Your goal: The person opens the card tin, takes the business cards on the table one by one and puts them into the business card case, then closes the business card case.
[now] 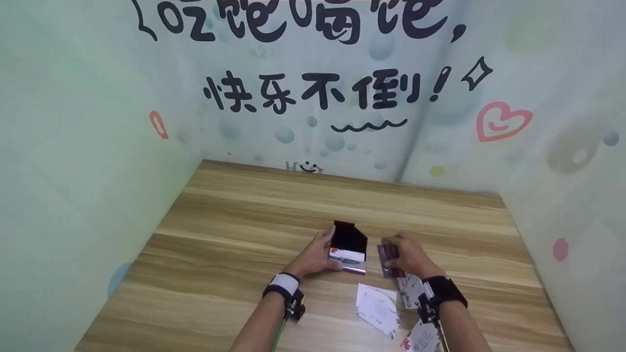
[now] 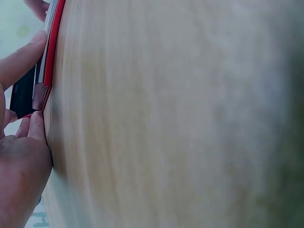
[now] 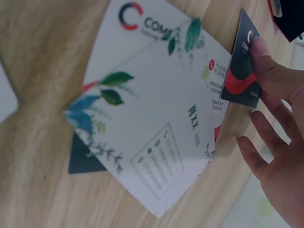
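In the head view my left hand (image 1: 313, 258) grips a business card case (image 1: 349, 236) whose lid stands open, showing a dark inside. A stack of cards (image 1: 348, 259) sits in its lower part, under my thumb. The left wrist view shows the case's red edge (image 2: 54, 47) close over the table, with fingers behind it. To the right, my right hand (image 1: 410, 254) pinches a dark business card (image 1: 384, 259) by one side. In the right wrist view this card (image 3: 240, 71) bears a red band and a round logo; the thumb lies on its face.
Nearer the body, a white card with leaf prints (image 3: 142, 118) overlaps a white logo card (image 3: 156, 28) and a dark card (image 3: 84, 154). Another white card (image 1: 423, 337) lies by the right forearm. Printed cloth walls (image 1: 313, 142) border the wooden table (image 1: 234, 220).
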Available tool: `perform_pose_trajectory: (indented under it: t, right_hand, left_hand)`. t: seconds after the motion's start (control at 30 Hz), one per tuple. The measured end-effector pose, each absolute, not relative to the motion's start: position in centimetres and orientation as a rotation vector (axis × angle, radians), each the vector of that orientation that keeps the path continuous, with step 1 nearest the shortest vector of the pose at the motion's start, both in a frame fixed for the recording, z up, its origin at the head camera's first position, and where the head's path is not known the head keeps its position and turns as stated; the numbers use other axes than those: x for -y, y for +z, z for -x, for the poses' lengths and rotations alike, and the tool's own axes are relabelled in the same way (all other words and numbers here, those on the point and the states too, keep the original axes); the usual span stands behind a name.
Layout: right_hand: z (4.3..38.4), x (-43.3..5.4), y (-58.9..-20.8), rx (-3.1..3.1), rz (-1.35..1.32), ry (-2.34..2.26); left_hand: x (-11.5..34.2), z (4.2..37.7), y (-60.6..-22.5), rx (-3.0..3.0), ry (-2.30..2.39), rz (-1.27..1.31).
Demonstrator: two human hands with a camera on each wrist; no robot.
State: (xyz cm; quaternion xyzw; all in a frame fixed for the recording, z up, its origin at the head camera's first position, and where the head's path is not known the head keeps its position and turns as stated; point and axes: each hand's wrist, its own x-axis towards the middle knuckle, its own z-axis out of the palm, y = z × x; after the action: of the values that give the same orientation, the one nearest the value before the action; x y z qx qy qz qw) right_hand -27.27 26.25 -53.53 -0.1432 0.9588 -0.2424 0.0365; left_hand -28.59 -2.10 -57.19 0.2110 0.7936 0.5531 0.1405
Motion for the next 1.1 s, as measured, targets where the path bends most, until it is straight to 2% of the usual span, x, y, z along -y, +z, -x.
perform_pose_trajectory:
  t: [0.37,0.67,1.1]
  right_hand:
    - [27.0,-26.3,-53.9,-3.011,0.385,-0.746]
    - [27.2,-26.9,-54.3,-3.000,0.321,-0.922]
    - [27.6,-27.7,-52.5,-2.699,0.180,-1.157]
  left_hand:
    - [2.0,28.4,-57.2,-2.323,1.579,-0.586]
    - [2.1,28.4,-57.5,-2.367,1.534,-0.607]
    - [2.0,28.3,-56.9,-2.353,1.554,-0.598]
